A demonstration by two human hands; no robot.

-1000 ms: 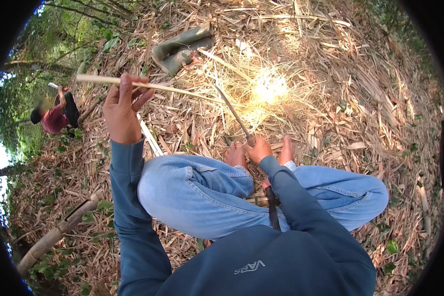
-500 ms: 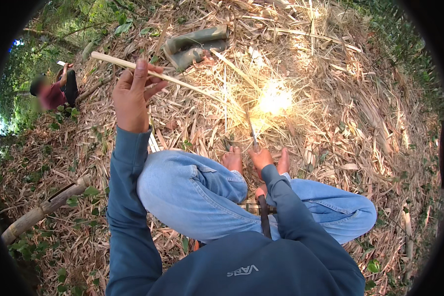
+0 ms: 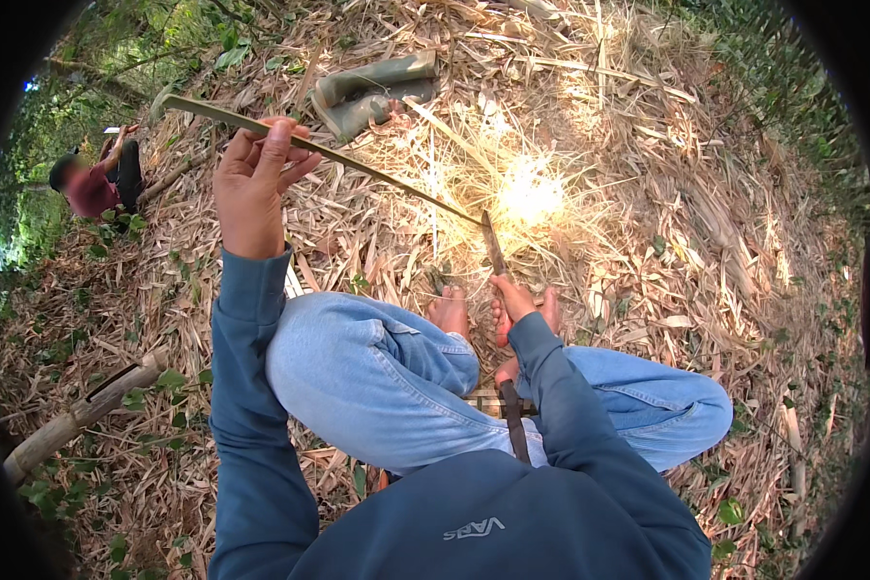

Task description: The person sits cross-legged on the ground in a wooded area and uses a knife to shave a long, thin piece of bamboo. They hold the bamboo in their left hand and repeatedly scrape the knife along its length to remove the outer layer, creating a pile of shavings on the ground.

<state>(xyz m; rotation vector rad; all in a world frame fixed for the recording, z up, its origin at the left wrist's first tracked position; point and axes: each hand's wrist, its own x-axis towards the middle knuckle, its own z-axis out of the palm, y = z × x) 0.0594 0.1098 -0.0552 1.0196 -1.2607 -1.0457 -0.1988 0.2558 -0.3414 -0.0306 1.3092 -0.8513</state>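
Note:
My left hand (image 3: 251, 188), raised at the left, pinches a long thin bamboo strip (image 3: 377, 174) between thumb and fingers. The strip slants down to the right, its darker greenish face showing. Low in front of my feet, my right hand (image 3: 514, 298) is wrapped round the handle of a knife (image 3: 493, 246). The blade points away from me, and its tip end meets the far end of the strip; whether it cuts in there cannot be made out. Thin pale shavings (image 3: 474, 164) lie under and around that spot.
A pair of olive rubber boots (image 3: 377, 82) lies beyond the strip. Sunlight glares on the shavings. Dry leaves (image 3: 667, 319) cover the ground. A cut bamboo pole (image 3: 87, 411) lies at the left. Another person (image 3: 97, 188) sits farther off at the left. My bare feet (image 3: 449, 311) are close to the knife.
The bamboo strip has turned from its pale face to its darker greenish one. The right hand has turned slightly, and the knife blade's broad side now shows. My left hand has barely shifted.

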